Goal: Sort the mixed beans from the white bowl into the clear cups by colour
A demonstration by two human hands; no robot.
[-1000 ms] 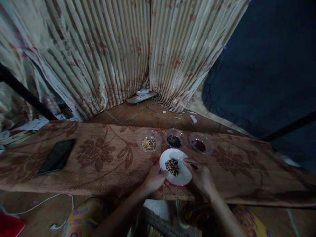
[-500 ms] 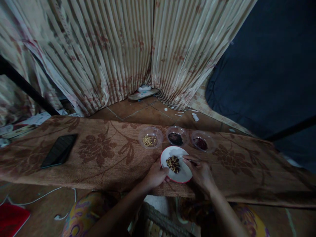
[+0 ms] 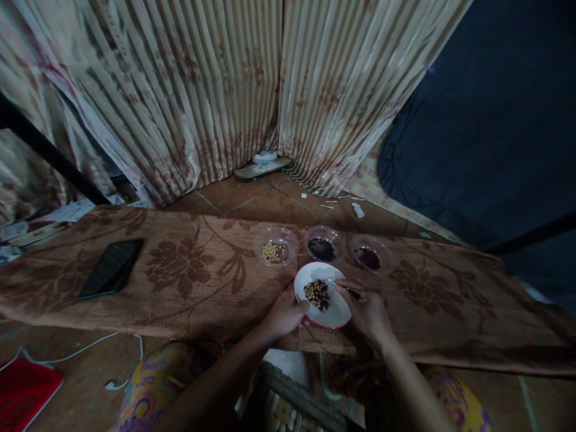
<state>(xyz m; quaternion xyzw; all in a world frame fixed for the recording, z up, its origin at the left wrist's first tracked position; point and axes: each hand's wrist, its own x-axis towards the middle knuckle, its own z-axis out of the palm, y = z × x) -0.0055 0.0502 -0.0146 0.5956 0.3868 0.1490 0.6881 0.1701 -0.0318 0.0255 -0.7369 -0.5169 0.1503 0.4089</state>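
Note:
My left hand (image 3: pixel 288 312) grips the left rim of a white plate with a red edge (image 3: pixel 336 313), its thumb over the rim. A mixed pile of yellow and dark beans (image 3: pixel 317 294) lies left of the plate's middle. Between the fingers of my right hand (image 3: pixel 366 309) is a slim metal utensil (image 3: pixel 332 281), its tip by the pile; whether it is a spoon or tweezers is unclear. Behind the plate stand three clear plastic bowls: one with yellow beans (image 3: pixel 272 252), one with black beans (image 3: pixel 321 249) and one with dark red beans (image 3: pixel 369 258).
A dark phone or tablet (image 3: pixel 111 267) lies at the left on the brown patterned tablecloth (image 3: pixel 216 318). Striped curtains (image 3: pixel 225 90) hang behind the table. A skateboard (image 3: pixel 262 169) and white scraps (image 3: pixel 357 210) are on the tiled floor. A white cable (image 3: pixel 85 347) runs at lower left.
The whole view has shifted slightly. Both hands keep their hold, and the utensil's tip stays near the upper right of the bean pile.

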